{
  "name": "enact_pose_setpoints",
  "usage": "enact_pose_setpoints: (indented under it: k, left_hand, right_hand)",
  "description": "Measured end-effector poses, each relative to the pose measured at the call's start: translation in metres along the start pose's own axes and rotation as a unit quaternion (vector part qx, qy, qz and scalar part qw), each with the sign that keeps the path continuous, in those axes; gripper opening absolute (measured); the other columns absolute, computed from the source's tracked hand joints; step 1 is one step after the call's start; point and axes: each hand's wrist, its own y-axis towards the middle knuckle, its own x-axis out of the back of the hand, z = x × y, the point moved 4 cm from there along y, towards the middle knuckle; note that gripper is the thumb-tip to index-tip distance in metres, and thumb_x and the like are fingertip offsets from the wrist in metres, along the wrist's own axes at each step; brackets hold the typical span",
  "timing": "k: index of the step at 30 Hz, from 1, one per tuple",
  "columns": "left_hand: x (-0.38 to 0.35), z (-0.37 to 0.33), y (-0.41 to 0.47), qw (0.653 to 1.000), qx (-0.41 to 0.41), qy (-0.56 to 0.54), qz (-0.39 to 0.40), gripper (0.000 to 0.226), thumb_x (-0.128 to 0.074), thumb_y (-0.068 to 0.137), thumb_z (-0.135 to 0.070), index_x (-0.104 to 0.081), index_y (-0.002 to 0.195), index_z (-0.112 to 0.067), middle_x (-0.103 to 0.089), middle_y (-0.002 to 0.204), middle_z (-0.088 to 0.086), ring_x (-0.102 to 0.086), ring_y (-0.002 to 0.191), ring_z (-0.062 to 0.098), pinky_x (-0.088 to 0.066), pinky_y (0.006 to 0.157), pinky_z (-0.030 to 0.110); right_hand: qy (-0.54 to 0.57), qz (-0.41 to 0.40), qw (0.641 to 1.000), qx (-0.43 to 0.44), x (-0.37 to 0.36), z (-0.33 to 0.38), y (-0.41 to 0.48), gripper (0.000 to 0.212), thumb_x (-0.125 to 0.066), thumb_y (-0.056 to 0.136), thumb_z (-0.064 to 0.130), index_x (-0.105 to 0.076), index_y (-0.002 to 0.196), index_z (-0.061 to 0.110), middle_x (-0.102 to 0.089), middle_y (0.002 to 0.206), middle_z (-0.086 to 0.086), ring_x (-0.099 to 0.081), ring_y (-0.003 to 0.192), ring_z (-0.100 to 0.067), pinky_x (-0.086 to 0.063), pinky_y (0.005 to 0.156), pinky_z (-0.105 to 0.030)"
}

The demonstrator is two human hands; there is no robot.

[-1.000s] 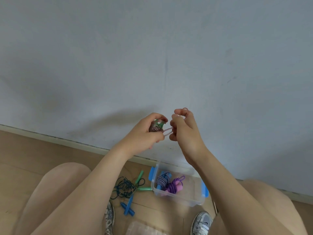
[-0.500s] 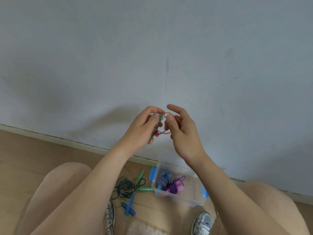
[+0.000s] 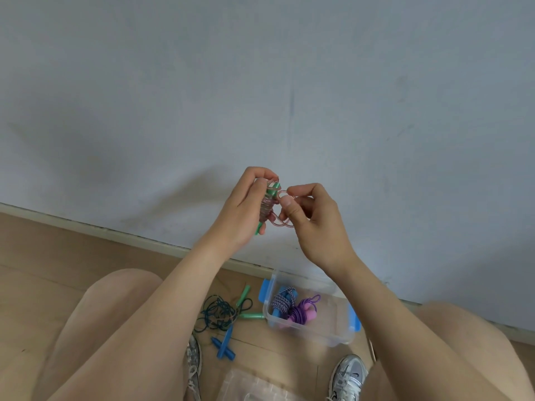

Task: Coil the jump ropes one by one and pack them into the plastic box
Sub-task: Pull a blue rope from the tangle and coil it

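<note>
Pink clear rope (image 3: 267, 205) is wound round its green handles, and the left hand (image 3: 240, 209) grips that bundle upright, likely to keep the turns from slipping. The right hand (image 3: 315, 224), just beside it, pinches the free loop (image 3: 282, 224) between thumb and fingers, seemingly ready to tuck it and lock the coil. Both hands are raised well above the box (image 3: 341, 340) on the floor, where a blue-white rope (image 3: 282, 299) and a purple rope (image 3: 301, 312) already lie coiled. A dark rope (image 3: 217, 312) lies loose left of the box, not yet coiled.
</note>
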Motion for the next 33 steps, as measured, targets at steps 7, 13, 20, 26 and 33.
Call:
enact_pose_setpoints:
  k: [7,13,20,26,33]
  left_hand:
    - [0.000,-0.004,0.000,1.000,-0.012,-0.006,0.006,0.027,-0.032,0.116,-0.026,-0.058,0.120,-0.021,-0.066,0.109,0.015,-0.063,0.076,0.027,-0.052,0.058,0.042]
    - [-0.005,-0.003,-0.001,0.998,-0.008,0.025,0.052,0.023,-0.032,0.114,-0.021,-0.052,0.125,-0.025,-0.065,0.113,0.014,-0.068,0.088,0.041,-0.054,0.062,0.045]
    - [-0.009,-0.002,-0.002,0.997,0.000,0.026,0.077,0.019,-0.035,0.113,-0.020,-0.051,0.122,-0.023,-0.067,0.113,0.013,-0.071,0.084,0.024,-0.058,0.067,0.041]
    - [-0.008,0.001,-0.001,0.998,0.000,0.016,0.064,0.020,-0.036,0.113,-0.018,-0.053,0.120,-0.025,-0.065,0.116,0.015,-0.064,0.081,0.022,-0.057,0.070,0.038]
    - [-0.010,0.000,-0.002,0.998,0.012,0.006,0.063,0.019,-0.038,0.113,-0.019,-0.055,0.123,-0.023,-0.067,0.111,0.011,-0.063,0.077,0.016,-0.057,0.070,0.037]
  right_hand:
    - [-0.077,-0.060,0.995,0.023,0.003,-0.006,0.000,0.014,-0.083,0.091,0.027,-0.075,0.096,0.017,-0.076,0.083,0.015,-0.065,0.068,-0.003,-0.047,0.065,-0.013]
    - [-0.173,-0.101,0.977,0.066,0.008,-0.001,0.000,0.017,-0.078,0.094,0.038,-0.082,0.090,0.022,-0.075,0.080,0.019,-0.060,0.074,0.003,-0.038,0.067,-0.009]
    - [-0.125,-0.116,0.985,0.026,0.010,0.001,-0.001,0.021,-0.084,0.088,0.039,-0.077,0.080,0.022,-0.074,0.068,0.013,-0.066,0.059,-0.006,-0.046,0.059,-0.016]
    - [-0.126,-0.080,0.988,0.033,0.008,0.004,-0.002,0.012,-0.079,0.093,0.025,-0.082,0.084,0.019,-0.074,0.066,0.014,-0.071,0.061,-0.005,-0.048,0.063,-0.014]
    - [-0.121,-0.095,0.987,0.034,0.007,0.003,-0.004,0.012,-0.073,0.096,0.023,-0.077,0.086,0.019,-0.074,0.065,0.010,-0.073,0.065,-0.009,-0.059,0.069,-0.026]
